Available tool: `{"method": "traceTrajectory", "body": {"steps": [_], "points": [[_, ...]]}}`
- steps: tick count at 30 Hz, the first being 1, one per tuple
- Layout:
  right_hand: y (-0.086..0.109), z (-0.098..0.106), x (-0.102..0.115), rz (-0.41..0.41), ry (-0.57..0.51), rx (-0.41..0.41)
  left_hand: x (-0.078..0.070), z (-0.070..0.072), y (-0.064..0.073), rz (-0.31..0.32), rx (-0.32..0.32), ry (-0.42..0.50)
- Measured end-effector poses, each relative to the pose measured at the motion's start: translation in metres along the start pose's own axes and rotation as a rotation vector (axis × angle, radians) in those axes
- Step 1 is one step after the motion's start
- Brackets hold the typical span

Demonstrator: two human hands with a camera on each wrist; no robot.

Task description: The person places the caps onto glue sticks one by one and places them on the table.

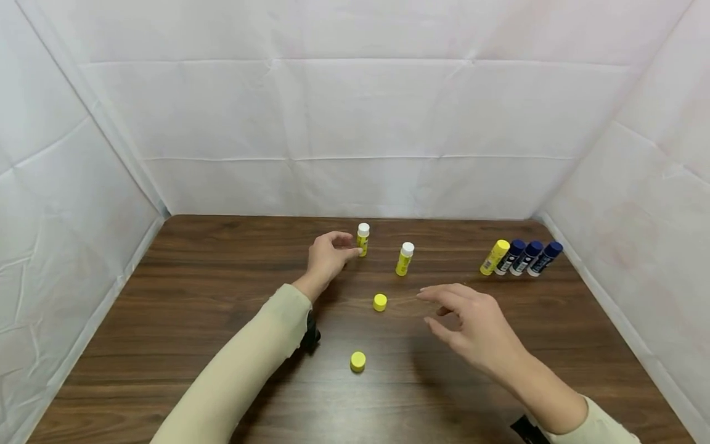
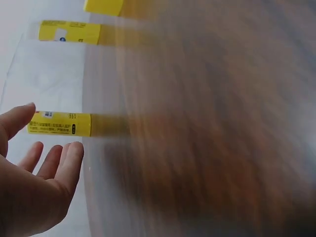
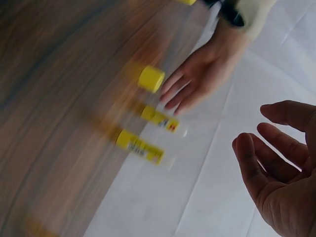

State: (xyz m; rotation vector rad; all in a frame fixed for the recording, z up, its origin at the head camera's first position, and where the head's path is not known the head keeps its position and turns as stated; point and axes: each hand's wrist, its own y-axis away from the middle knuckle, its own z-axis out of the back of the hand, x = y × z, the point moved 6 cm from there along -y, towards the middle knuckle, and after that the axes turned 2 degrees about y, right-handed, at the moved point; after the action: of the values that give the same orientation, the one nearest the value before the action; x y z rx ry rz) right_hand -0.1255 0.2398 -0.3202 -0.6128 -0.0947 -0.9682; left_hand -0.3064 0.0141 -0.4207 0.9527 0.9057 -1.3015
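Observation:
An uncapped yellow glue stick (image 1: 363, 242) with a white top stands upright near the table's back edge. My left hand (image 1: 328, 258) is right beside it, thumb and fingers spread apart; in the left wrist view the glue stick (image 2: 59, 123) shows beyond the gap between them. A second uncapped glue stick (image 1: 404, 259) stands a little to the right. My right hand (image 1: 471, 324) hovers over the table with relaxed, slightly bent fingers and nothing in it. Nearest to it is a yellow cap (image 1: 379, 302), and another yellow cap (image 1: 357, 361) sits closer to me.
At the back right, a capped yellow glue stick (image 1: 494, 257) stands in a row with three dark blue-capped glue sticks (image 1: 527, 257). White sheeting (image 1: 355, 111) walls in the back and both sides of the brown wooden table (image 1: 222, 296).

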Motion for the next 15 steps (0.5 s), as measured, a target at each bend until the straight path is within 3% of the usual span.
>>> {"method": "traceTrajectory", "body": {"steps": [8, 15], "points": [[0.0, -0.005, 0.026, 0.011, -0.071, 0.026, -0.004, -0.019, -0.018, 0.014, -0.011, 0.043], [0.0, -0.008, 0.038, 0.021, -0.095, 0.033, 0.0, -0.024, -0.026, 0.043, -0.047, 0.077]]}}
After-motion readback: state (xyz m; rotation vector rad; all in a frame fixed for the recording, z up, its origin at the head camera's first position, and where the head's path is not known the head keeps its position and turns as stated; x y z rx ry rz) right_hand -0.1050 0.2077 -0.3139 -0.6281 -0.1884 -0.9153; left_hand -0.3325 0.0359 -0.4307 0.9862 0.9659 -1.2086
